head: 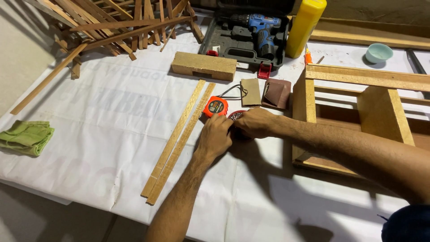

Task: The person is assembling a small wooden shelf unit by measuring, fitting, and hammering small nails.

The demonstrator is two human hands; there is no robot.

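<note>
My left hand and my right hand meet over a small round container of metal bits, which looks like screws or nails; both sets of fingertips pinch into it. What each hand holds is hidden. An orange tape measure lies just above my left hand. Two long thin wooden strips lie side by side to the left of my left hand.
A wooden frame box stands at the right. Sandpaper pieces, a wood block, a blue drill in its case, a yellow bottle, a small bowl, a pile of wood slats and a green cloth surround the white sheet.
</note>
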